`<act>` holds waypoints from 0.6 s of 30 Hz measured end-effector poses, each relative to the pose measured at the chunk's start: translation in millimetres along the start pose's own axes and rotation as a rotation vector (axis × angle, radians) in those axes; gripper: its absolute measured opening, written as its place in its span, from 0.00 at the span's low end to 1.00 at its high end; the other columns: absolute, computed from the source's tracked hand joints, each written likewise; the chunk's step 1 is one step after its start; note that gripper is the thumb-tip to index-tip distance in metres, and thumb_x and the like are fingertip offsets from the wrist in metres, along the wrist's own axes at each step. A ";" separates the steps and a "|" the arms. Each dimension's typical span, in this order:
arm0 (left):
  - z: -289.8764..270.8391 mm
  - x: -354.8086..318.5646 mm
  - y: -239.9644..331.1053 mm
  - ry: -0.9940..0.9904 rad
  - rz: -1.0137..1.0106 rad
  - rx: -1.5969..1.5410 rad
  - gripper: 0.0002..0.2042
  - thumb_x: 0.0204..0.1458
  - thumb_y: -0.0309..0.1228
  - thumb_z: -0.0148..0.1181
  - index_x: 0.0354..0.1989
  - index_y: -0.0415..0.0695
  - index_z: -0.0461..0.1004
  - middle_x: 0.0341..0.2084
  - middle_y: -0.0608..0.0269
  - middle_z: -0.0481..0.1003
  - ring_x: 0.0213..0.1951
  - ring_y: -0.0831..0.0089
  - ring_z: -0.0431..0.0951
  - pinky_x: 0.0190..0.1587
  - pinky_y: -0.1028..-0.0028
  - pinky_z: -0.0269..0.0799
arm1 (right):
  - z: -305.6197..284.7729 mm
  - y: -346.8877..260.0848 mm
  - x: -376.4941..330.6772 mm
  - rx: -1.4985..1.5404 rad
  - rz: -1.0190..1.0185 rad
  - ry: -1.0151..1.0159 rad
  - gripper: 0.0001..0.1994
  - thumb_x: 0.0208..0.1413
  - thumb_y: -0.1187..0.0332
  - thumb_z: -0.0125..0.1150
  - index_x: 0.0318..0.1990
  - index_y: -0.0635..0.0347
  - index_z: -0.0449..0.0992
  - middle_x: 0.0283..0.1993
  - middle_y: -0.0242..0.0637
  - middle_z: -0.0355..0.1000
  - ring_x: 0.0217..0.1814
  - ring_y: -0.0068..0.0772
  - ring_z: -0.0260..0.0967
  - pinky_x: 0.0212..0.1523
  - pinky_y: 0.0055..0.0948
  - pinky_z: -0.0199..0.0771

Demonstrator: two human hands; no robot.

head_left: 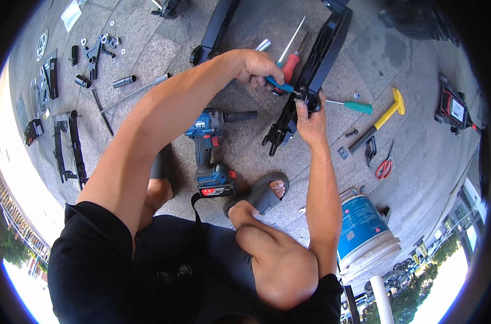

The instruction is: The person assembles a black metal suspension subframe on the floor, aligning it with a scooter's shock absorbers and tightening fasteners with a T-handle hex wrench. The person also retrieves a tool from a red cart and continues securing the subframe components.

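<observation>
My left hand (259, 67) grips a blue-handled tool (280, 85) whose tip points at a joint on a long black metal frame part (315, 65) lying on the stone floor. My right hand (310, 116) pinches a small fastener on that same joint, fingers pressed against the frame. A red-handled screwdriver (290, 60) lies just behind my left hand. A blue cordless drill (209, 146) with a black and red battery rests on the floor between my knees and the frame.
A teal-handled screwdriver (356, 106), a yellow-handled hammer (383, 116) and red scissors (384, 167) lie to the right. A blue and white bucket (361, 229) stands by my right elbow. Black brackets (67, 146), sockets and washers are scattered left. My sandalled foot (264, 191) is forward.
</observation>
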State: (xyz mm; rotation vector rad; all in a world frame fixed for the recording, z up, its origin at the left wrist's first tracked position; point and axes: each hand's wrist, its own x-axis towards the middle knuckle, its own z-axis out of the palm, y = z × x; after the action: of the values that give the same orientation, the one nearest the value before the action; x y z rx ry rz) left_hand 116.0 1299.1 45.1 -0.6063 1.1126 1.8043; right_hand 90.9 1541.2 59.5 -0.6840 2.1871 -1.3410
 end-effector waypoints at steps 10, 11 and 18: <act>7.8 -11.6 5.9 0.147 0.302 0.869 0.15 0.51 0.32 0.62 0.48 0.45 0.78 0.26 0.65 0.77 0.29 0.72 0.76 0.33 0.74 0.70 | 2.0 10.4 1.3 0.057 0.000 -0.015 0.35 0.57 0.47 0.60 0.61 0.65 0.58 0.51 0.41 0.68 0.52 0.34 0.66 0.55 0.32 0.65; 10.8 -15.0 4.7 0.163 0.354 0.968 0.15 0.51 0.32 0.62 0.47 0.44 0.78 0.26 0.62 0.78 0.29 0.69 0.76 0.34 0.73 0.71 | 2.0 11.2 1.2 0.092 0.038 -0.024 0.36 0.56 0.48 0.61 0.62 0.66 0.56 0.52 0.42 0.68 0.53 0.35 0.67 0.56 0.33 0.66; 34.5 -21.3 -49.2 0.588 0.918 1.158 0.17 0.46 0.28 0.62 0.46 0.44 0.75 0.32 0.55 0.75 0.36 0.53 0.78 0.40 0.60 0.72 | 1.3 16.3 1.9 -0.029 -0.046 0.005 0.36 0.56 0.48 0.61 0.61 0.67 0.57 0.50 0.44 0.69 0.52 0.37 0.69 0.54 0.33 0.67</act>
State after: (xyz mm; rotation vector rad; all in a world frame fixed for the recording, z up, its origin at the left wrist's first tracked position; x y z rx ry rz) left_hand 171.0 1329.3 56.3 0.1718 2.8326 1.2336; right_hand 87.6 1545.6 43.9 -0.7463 2.2118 -1.3371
